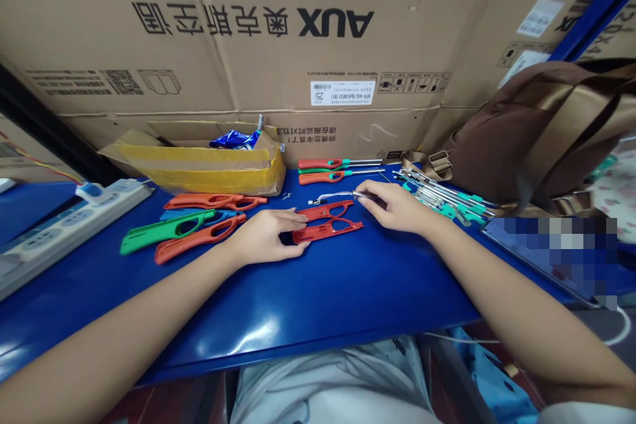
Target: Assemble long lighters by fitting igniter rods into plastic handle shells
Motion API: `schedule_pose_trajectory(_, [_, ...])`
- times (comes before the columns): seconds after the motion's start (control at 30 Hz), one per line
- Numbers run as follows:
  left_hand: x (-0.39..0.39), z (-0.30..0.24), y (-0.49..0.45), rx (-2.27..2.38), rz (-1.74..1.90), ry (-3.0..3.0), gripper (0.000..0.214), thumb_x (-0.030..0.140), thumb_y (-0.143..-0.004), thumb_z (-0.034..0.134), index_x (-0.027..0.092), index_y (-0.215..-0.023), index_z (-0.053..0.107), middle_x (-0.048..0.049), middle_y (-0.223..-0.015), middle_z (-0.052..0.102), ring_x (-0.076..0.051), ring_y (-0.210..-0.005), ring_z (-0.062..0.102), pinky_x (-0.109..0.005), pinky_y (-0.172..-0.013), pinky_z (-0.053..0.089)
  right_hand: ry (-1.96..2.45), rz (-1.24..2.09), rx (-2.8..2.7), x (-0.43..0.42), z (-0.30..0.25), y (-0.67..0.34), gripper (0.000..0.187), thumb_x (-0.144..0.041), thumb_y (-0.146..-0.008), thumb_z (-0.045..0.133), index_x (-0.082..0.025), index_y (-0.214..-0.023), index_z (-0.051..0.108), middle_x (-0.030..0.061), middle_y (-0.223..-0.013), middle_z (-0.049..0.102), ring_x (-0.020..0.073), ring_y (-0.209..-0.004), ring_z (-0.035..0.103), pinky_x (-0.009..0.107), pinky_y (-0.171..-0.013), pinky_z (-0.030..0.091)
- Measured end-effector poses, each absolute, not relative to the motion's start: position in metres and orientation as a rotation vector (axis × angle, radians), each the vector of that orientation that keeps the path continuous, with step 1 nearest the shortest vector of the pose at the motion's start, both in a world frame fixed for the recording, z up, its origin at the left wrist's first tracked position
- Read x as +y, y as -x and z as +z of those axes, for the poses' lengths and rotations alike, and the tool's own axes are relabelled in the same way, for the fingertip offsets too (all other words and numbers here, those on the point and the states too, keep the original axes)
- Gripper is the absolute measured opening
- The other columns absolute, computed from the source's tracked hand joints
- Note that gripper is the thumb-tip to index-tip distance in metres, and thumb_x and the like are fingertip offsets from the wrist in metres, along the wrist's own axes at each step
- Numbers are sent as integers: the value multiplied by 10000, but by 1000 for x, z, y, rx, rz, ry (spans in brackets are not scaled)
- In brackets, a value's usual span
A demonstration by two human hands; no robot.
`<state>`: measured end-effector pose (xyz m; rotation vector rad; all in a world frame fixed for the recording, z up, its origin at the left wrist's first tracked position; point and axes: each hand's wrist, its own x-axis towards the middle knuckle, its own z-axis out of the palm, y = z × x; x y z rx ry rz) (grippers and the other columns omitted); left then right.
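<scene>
Two red lighter casing halves (330, 230) lie side by side on the blue table, their hollow inner sides facing up. My left hand (273, 235) grips their left ends between thumb and fingers. Above their right ends, my right hand (392, 205) pinches a thin lighter inner part (332, 197) with pale wires and a small white tip pointing left. The end of that part inside my right fingers is hidden. Behind lie two assembled lighters (322, 177) with orange-red handles and metal tubes. To the right is a pile of metal lighter tubes (440, 193) with teal ends.
Red, green and blue lighter casings (169, 230) lie at the left, before a yellow-taped cardboard box (209, 169) holding a blue packet. A power strip (64, 222) stands far left. At right are a brown bag (501, 132) and a tablet-like device (527, 255). Cardboard walls the back.
</scene>
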<state>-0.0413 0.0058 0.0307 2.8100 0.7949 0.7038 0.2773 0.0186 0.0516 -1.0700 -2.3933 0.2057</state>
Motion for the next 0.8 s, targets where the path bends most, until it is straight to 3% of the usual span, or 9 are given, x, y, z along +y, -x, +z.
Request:
schedule_pose_trajectory(0.23, [11,34,50,765,662,-2836,252,363,-843,700,177,-986,791,-90,-1048,793,-256,-989,758,-340,-950,597,1079,163,-2452,17,55,-276,400,-529,-968,543,-204,-734,551,-8,-699,610,125,-607,491,259,-596,314])
schedule_pose_trajectory(0.47, [5,36,44,843,674,-2769,245,379,-832,709,178,-970,736,-91,-1089,749,-230,-965,738,-306,-887,587,1102,145,-2449,12,56,-269,523,-604,-926,579,-200,-610,474,-17,-597,531,121,-562,442,263,-560,270])
schedule_pose_trajectory(0.67, [1,37,37,967,601,-2765,183,359,-845,686,190,-915,672,-75,-1065,731,-236,-967,717,-320,-881,559,1067,157,-2468,11,50,-264,482,-560,-952,559,-197,-638,520,-5,-634,582,128,-591,485,260,-579,297])
schedule_pose_trajectory(0.8, [2,38,40,977,593,-2758,179,356,-803,715,201,-847,636,-67,-1044,715,-231,-941,706,-311,-860,548,1083,231,-2444,11,47,-262,261,-436,-992,530,-225,-927,670,2,-778,690,139,-635,557,254,-621,346])
